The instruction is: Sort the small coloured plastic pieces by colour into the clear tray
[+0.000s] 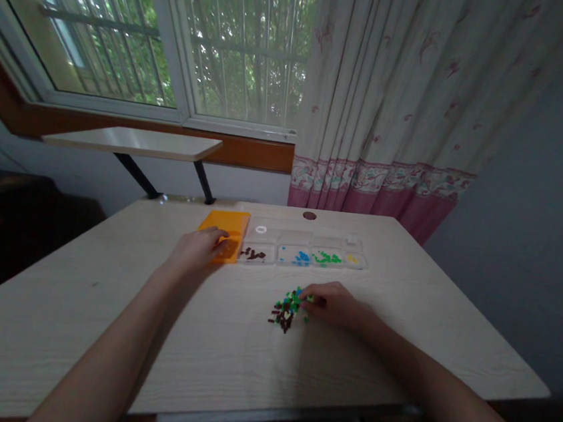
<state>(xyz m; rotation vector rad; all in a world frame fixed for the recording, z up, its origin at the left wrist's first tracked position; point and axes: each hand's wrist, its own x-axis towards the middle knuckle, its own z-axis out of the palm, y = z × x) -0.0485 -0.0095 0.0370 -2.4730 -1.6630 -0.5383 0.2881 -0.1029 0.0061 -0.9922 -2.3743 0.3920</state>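
On the table lies a small mixed pile of tiny pieces [286, 309] in brown, green and blue. My right hand [332, 302] is at the right edge of this pile, fingers pinched together; whatever they hold is too small or hidden to name. My left hand [200, 246] rests over an orange sheet or flat cover [227, 221], with its fingers loosely bent and apart. Beyond the pile stretches a clear plastic compartment box [276, 262]. Its near compartments contain brown pieces [255, 255], blue pieces [301, 257], green pieces [327, 257] and a few yellow pieces [351, 259].
A small white ring [261, 229] sits at the box's far row. The pale wooden table [196, 356] has a round brown cable hole [310, 216] near its back edge. A raised shelf [138, 141] stands at back left, and a curtain [382, 114] hangs behind.
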